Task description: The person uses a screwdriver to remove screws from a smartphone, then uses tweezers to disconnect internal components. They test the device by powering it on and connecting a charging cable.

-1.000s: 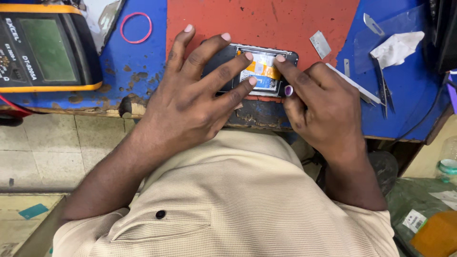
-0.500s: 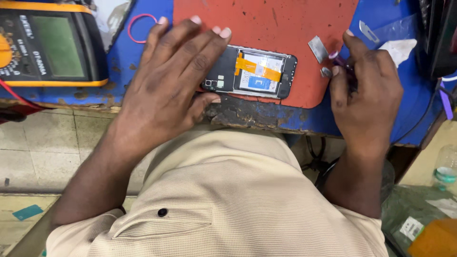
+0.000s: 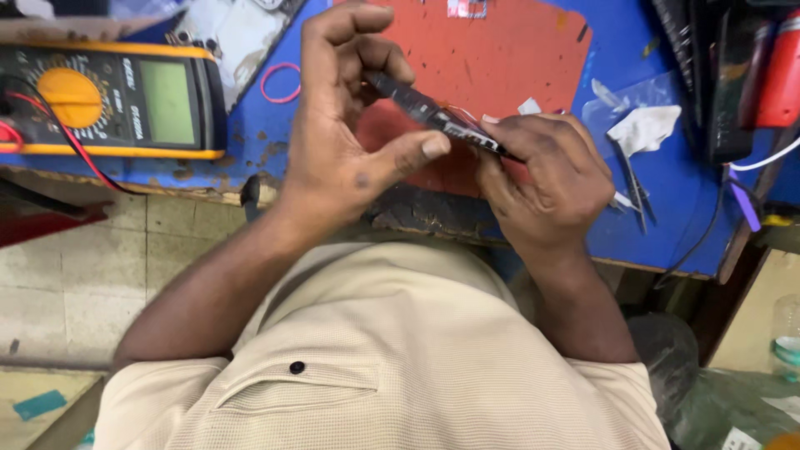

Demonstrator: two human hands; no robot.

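Observation:
I hold an opened dark phone (image 3: 433, 117) tilted on edge above the red mat (image 3: 500, 58). My left hand (image 3: 350, 142) grips its upper end, thumb against the lower edge and fingers curled over the top. My right hand (image 3: 546, 179) closes on the phone's lower right end. Whether a small tool sits in that hand I cannot tell. The phone's inner side is turned away, so its parts are mostly hidden.
A yellow-edged multimeter (image 3: 108, 100) with red leads sits at the left on the blue bench (image 3: 683, 208). A pink rubber band (image 3: 281, 82) lies beside it. Tweezers (image 3: 633, 187) and a white tissue (image 3: 642, 129) lie at the right, near dark and red tools (image 3: 750, 75).
The phone lay flat on the red mat under my left hand; now both hands have lifted and tilted it. My right hand came back from the tools at the right.

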